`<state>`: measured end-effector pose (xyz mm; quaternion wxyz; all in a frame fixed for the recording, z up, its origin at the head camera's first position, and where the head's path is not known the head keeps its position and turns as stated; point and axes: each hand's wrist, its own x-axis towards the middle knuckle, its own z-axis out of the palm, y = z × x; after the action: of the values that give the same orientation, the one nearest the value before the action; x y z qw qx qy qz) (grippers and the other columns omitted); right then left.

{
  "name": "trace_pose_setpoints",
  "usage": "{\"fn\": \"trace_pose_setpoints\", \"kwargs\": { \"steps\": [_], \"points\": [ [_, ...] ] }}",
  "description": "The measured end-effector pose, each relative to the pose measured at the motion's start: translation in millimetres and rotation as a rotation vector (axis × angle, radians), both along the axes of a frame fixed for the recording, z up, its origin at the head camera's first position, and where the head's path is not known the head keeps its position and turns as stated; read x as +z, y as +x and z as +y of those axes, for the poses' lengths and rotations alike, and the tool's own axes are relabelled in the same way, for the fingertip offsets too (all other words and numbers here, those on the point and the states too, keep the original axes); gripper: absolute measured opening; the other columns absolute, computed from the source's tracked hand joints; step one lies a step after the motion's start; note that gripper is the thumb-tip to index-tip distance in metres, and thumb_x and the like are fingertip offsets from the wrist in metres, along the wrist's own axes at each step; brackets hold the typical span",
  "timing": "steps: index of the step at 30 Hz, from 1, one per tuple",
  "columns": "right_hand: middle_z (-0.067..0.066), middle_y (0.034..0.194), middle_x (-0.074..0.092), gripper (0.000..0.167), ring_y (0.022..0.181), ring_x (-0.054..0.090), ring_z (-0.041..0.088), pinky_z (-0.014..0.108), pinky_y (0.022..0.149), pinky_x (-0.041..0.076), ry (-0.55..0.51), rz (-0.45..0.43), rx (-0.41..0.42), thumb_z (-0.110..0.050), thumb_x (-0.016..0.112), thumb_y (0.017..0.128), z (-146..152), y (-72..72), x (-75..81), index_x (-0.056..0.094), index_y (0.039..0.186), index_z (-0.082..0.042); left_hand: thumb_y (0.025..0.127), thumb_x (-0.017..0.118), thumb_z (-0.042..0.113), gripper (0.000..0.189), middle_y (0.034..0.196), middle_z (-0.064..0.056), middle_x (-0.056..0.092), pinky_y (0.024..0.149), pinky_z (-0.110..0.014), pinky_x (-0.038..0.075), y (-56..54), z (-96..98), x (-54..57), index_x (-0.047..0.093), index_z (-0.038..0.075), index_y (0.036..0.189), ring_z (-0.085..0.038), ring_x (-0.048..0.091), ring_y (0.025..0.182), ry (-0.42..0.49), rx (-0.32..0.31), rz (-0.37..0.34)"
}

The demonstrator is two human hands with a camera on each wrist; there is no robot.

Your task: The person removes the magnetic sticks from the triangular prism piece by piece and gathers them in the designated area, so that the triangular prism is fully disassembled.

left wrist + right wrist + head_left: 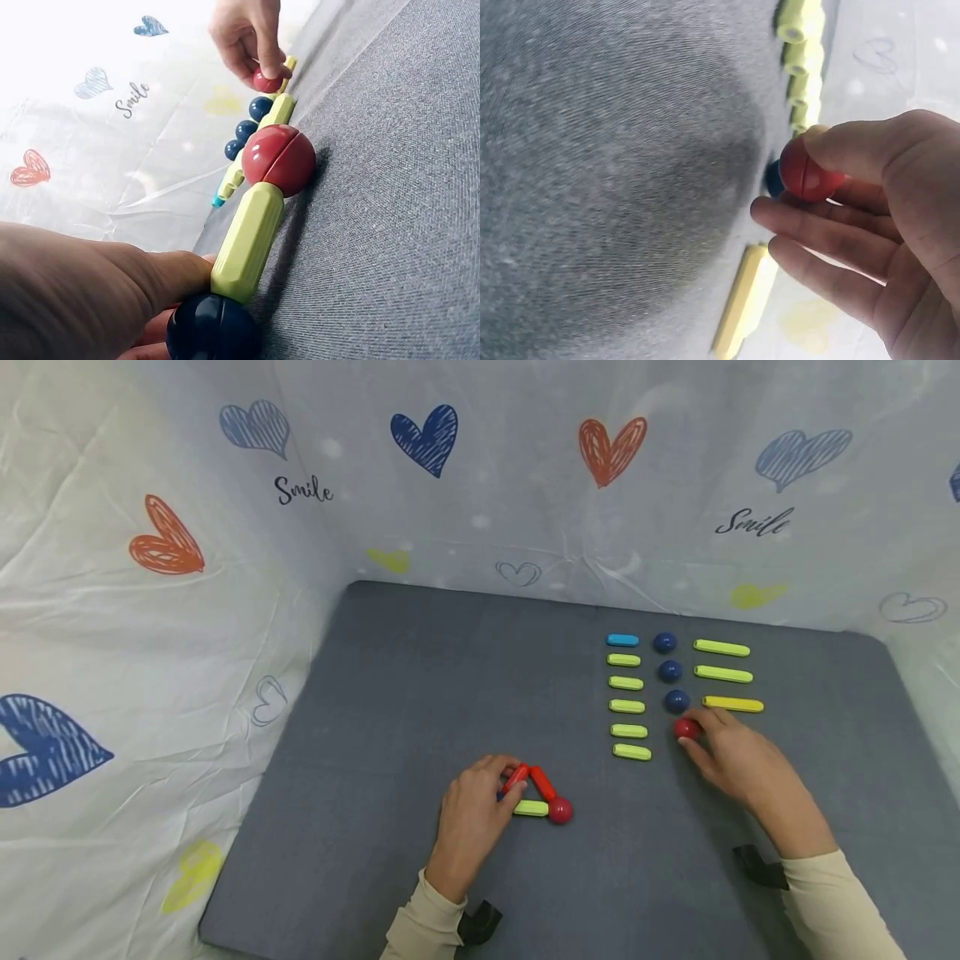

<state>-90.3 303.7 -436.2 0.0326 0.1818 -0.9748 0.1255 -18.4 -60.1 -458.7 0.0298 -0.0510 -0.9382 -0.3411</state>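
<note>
My left hand [472, 810] grips the left side of a small triangle of magnetic rods and balls on the grey table. Two red rods [543, 783] form its upper sides, and a short light-green rod [532, 808] its base. At its right corner sits a red ball [560, 811]. The left wrist view has the thumb beside the green rod and a dark blue ball [210, 330] at the near corner, fingers behind it. Over at the right, my right hand [738, 764] pinches another red ball [686, 729] between thumb and fingers, just below the column of blue balls.
A column of short rods, a blue one [622, 641] above several light-green ones [626, 683], lies left of three dark blue balls [671, 672]. Right of these are two long light-green rods [723, 674] and a yellow rod [732, 703]. A heart-printed sheet [517, 485] rises behind the table.
</note>
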Motion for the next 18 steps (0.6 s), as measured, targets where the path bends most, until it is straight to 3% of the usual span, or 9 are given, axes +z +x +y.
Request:
{"fn": "trace_pose_setpoints", "kwargs": {
  "steps": [7,15,18],
  "points": [
    [0.01,0.088,0.059,0.034,0.067,0.055,0.02,0.044,0.056,0.048,0.039,-0.007,-0.009,-0.015,0.082,0.092,1.8,-0.8,-4.4,0.063,0.114,0.005,0.092,0.087,0.024,0.027,0.109,0.0,0.077,0.058,-0.023,0.05,0.6,-0.3,0.3,0.078,0.014,0.115,-0.009,0.064,0.074,0.001,-0.002,-0.005],
    [0.007,0.085,0.057,0.034,0.063,0.054,0.019,0.044,0.052,0.047,0.058,0.038,0.007,-0.015,0.086,0.089,1.5,-0.9,-7.0,0.063,0.109,0.001,0.092,0.087,0.024,0.026,0.107,0.001,0.076,0.059,-0.024,0.05,0.3,-0.6,-0.4,0.078,0.014,0.115,-0.009,0.065,0.075,0.005,-0.003,0.0],
    [0.011,0.089,0.061,0.036,0.066,0.059,0.022,0.048,0.055,0.051,0.061,0.011,-0.008,-0.017,0.085,0.09,1.0,-0.9,-6.4,0.064,0.112,0.002,0.092,0.086,0.024,0.026,0.106,0.001,0.076,0.059,-0.024,0.05,0.6,-0.6,-0.8,0.078,0.014,0.115,-0.01,0.065,0.076,0.009,-0.004,0.001]
  ]
}}
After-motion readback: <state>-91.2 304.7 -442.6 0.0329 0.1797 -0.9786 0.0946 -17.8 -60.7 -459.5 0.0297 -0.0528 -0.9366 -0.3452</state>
